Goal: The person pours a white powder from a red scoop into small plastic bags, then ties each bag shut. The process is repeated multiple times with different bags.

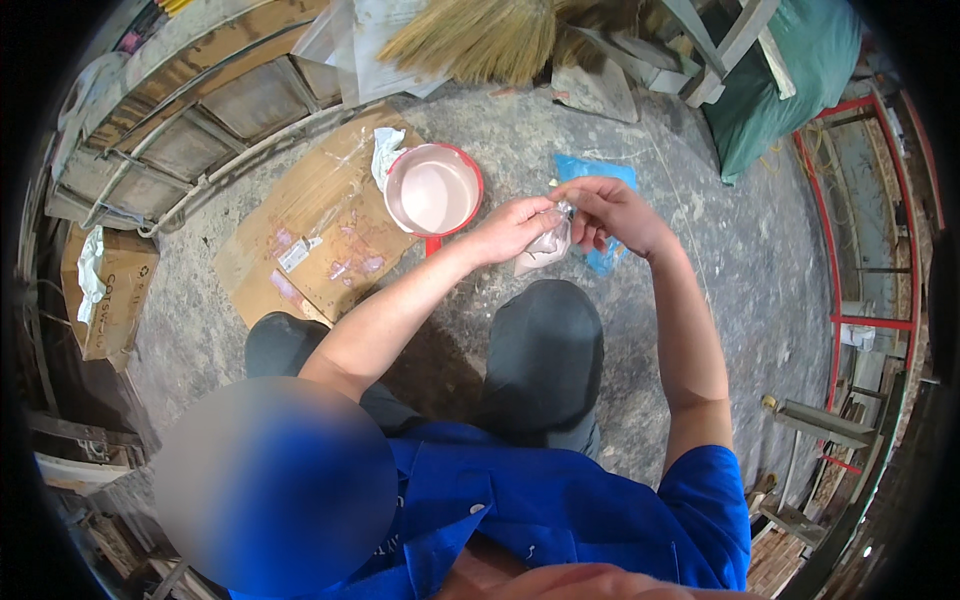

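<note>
Your left hand (515, 229) and right hand (612, 214) seemingly pinch, fingers partly hidden, the neck of the small, clear, pink-filled plastic bag (543, 252) between them; likely light, limp, slippery: grip its gathered top.

The bag (548, 250) is between the left hand (508, 232) and the right hand (612, 212), with the wrapper (600, 168) on the floor (665, 340) beneath the right. Leftward, the pot (479, 185) stands at the right edge of the cardboard (285, 205), and the box (120, 290) lies farther left. The broom (480, 40) is beyond the pot, the sack (785, 90) at far right.
</note>
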The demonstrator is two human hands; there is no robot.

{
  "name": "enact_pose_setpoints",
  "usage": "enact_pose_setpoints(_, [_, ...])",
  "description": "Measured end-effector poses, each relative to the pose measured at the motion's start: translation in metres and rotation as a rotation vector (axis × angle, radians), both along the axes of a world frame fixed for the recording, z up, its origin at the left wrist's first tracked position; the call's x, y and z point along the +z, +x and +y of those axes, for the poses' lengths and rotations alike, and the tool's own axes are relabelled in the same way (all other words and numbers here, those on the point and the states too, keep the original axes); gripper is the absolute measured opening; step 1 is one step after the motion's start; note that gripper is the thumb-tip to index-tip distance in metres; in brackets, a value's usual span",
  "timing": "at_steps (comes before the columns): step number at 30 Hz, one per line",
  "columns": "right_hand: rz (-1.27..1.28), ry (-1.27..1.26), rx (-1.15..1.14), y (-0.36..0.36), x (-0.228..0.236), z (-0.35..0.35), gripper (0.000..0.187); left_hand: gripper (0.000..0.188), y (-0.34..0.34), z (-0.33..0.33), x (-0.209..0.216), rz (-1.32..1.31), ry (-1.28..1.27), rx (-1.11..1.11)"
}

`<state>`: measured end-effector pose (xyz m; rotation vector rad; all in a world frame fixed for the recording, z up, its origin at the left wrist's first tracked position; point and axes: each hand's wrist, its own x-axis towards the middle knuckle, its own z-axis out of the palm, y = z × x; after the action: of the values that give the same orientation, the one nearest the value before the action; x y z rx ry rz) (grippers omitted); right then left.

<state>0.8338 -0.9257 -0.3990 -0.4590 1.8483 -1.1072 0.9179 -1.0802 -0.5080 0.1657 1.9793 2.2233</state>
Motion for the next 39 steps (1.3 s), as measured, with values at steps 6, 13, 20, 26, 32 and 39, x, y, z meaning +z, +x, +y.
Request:
enact_pose_setpoints(6, [0.828,-0.076,0.247,0.050,-0.017,-0.019,0.019,0.020,-0.003,-0.013,-0.006,-0.003,0.157,0.201])
enact_pose_setpoints(13, [-0.520,-0.342,-0.393,0.001,-0.055,0.013,0.012,0.024,-0.004,-0.025,0.021,0.128,0.096,-0.042])
enact_pose_setpoints(20, [1.054,0.179,0.098,0.005,-0.036,-0.037,0.012,0.024,-0.002,-0.026,0.017,0.198,-0.358,-0.007])
enact_pose_setpoints(26, [0.943,-0.260,-0.019,0.056,-0.049,-0.039,0.006,0.019,-0.014,-0.040,0.010,0.129,-0.077,0.278])
enact_pose_setpoints(32, [-0.784,-0.510,-0.246,0.006,-0.057,0.002,0.014,0.023,-0.004,-0.033,0.034,0.177,0.031,-0.089])
enact_pose_setpoints(39, [1.163,-0.034,-0.046,0.029,-0.036,-0.043,0.013,0.020,0.000,-0.040,0.026,0.236,-0.501,0.114])
